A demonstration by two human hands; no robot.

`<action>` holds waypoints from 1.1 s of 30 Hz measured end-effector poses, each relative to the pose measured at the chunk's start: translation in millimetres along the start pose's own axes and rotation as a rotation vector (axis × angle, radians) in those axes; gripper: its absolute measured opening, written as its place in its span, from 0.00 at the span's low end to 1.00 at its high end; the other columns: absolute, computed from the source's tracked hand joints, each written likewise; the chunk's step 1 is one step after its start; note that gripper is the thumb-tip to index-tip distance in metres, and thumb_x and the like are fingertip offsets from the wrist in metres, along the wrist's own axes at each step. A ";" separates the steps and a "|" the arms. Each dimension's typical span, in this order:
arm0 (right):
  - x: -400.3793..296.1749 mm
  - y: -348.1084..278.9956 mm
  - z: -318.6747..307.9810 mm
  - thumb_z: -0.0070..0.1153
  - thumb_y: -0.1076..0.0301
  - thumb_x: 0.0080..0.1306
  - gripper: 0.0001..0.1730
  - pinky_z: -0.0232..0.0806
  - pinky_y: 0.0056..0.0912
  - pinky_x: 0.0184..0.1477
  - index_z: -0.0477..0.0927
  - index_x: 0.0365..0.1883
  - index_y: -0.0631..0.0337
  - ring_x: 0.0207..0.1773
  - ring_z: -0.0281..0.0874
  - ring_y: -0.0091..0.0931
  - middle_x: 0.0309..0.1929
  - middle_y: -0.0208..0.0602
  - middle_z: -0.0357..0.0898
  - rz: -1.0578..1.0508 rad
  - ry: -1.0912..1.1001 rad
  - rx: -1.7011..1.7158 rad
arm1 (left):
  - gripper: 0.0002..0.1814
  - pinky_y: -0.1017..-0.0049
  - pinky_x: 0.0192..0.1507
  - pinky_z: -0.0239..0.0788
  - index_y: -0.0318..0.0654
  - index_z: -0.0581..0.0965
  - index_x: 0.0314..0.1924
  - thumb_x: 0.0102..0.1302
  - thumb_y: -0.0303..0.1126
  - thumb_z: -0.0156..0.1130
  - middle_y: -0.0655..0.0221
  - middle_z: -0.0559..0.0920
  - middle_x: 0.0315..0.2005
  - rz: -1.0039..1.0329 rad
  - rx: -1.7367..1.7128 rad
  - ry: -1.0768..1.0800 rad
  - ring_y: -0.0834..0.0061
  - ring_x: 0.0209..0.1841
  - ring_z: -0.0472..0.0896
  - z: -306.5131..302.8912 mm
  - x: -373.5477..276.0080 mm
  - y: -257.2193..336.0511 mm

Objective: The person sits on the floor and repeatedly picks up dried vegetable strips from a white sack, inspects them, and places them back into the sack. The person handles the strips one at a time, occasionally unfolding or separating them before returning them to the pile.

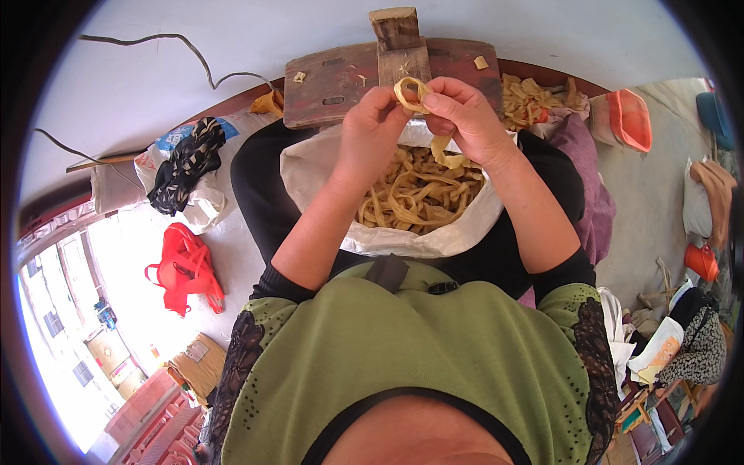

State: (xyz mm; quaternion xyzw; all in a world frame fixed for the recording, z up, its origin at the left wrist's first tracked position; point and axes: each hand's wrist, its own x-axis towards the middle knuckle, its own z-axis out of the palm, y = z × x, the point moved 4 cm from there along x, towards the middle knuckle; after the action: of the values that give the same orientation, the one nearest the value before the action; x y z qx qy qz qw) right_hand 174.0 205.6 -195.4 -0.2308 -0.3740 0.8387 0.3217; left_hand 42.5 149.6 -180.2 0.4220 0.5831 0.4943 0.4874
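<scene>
A pale yellow, flat, fibrous strip [399,92] is bent into a small loop above a sack. My left hand [372,125] pinches the loop's lower left side between thumb and fingertips. With thumb and index finger, my right hand [471,116] grips its right side. A loose end of the strip hangs below my right hand. Between my knees, the white woven sack [311,168] stands with its mouth spread wide. Many tangled yellow-brown strips [418,197] fill it. Just beyond my hands is a worn wooden bench [325,78] with an upright wooden block [396,30] on a crosspiece.
Small yellow scraps [480,62] lie on the bench. More yellow pieces [526,99] are heaped at its right, near purple cloth [581,174] and an orange-rimmed basket [630,119]. On the left are a dark patterned cloth [189,163] over sacks and a red bag [189,267].
</scene>
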 end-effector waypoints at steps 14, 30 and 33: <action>-2.9 9.4 -1.8 0.58 0.65 0.64 0.11 0.51 0.14 0.24 0.78 0.40 0.61 0.23 0.58 0.10 0.24 0.18 0.69 0.024 -0.007 -0.147 | 0.10 0.80 0.37 0.68 0.34 0.72 0.42 0.59 0.20 0.57 0.71 0.77 0.33 0.121 0.017 0.165 0.82 0.35 0.75 -2.7 -0.1 -2.2; -13.4 -5.3 -4.3 0.48 0.53 0.71 0.21 0.49 0.17 0.23 0.73 0.23 0.58 0.22 0.55 0.11 0.20 0.18 0.64 -0.133 0.023 -0.464 | 0.07 0.84 0.35 0.59 0.38 0.74 0.32 0.68 0.32 0.55 0.81 0.71 0.26 0.220 0.209 0.090 0.88 0.30 0.66 -43.1 -12.5 35.9; -13.4 -11.0 -8.0 0.50 0.54 0.69 0.21 0.54 0.21 0.26 0.75 0.22 0.60 0.23 0.58 0.15 0.19 0.21 0.67 -0.188 0.056 -0.649 | 0.05 0.76 0.46 0.63 0.38 0.76 0.38 0.63 0.29 0.59 0.74 0.78 0.33 0.571 0.733 0.213 0.77 0.38 0.74 -38.9 -14.7 54.5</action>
State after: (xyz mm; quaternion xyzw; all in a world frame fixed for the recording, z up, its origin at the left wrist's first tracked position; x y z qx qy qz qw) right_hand 192.2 205.5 -189.8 -0.3087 -0.6321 0.6359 0.3174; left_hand 7.2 137.3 -122.8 0.6565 0.6264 0.4109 0.0885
